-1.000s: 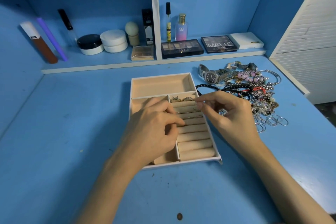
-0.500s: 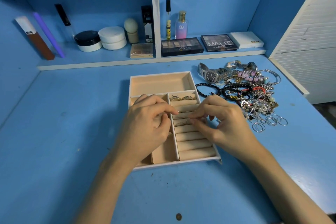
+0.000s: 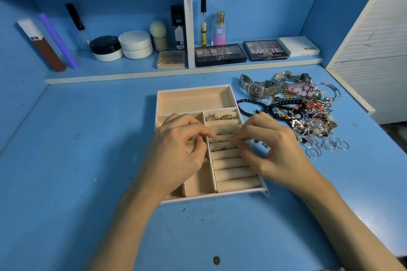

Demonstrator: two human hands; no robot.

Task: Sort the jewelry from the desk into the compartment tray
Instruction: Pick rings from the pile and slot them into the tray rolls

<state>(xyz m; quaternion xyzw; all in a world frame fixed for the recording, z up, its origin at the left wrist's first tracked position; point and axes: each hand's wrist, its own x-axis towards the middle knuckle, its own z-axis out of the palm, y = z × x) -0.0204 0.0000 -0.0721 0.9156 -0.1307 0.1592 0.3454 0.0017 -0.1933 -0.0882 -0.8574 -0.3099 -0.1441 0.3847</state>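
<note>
In the head view, a shallow rectangular compartment tray [image 3: 196, 89] is sitting on a smooth blue desk [image 3: 66, 160], its white outer walls framing a soft, matte beige lining. A long open compartment is running across its far end; below that, plain bins are lying on the left and a column of padded ring rolls [image 3: 233, 174] is filling the right. Two chunky metal rings [image 3: 219, 116] are standing in the farthest slot, and thinner bands [image 3: 220, 148] are showing in the slots further down. To the right of the tray, well clear of its rim, a tangled pile of jewelry [image 3: 308, 112] is lying on the desk: a steel-link watch [image 3: 255, 90], glossy black bead bracelets, pink beads, pearls and thin wire hoops [image 3: 330, 145] spilling toward the near side.

Both hands are hovering over the middle of the tray, fingertips nearly meeting above the ring rolls. The left hand [image 3: 176, 152] is lying across the left bins, loosely curled, its forefinger and thumb pointing toward the divider and the slots just beyond it; whether it is pinching anything cannot be told. The right hand [image 3: 271, 149] is reaching in from the tray's right edge, its fingers bunched and pressing down at a slot where a thin band is sitting; the fingertips are blurred, so a firm grasp on that band cannot be confirmed.

On the shelf behind, eyeshadow palettes [image 3: 220, 55], round jars and bottles are standing.
</note>
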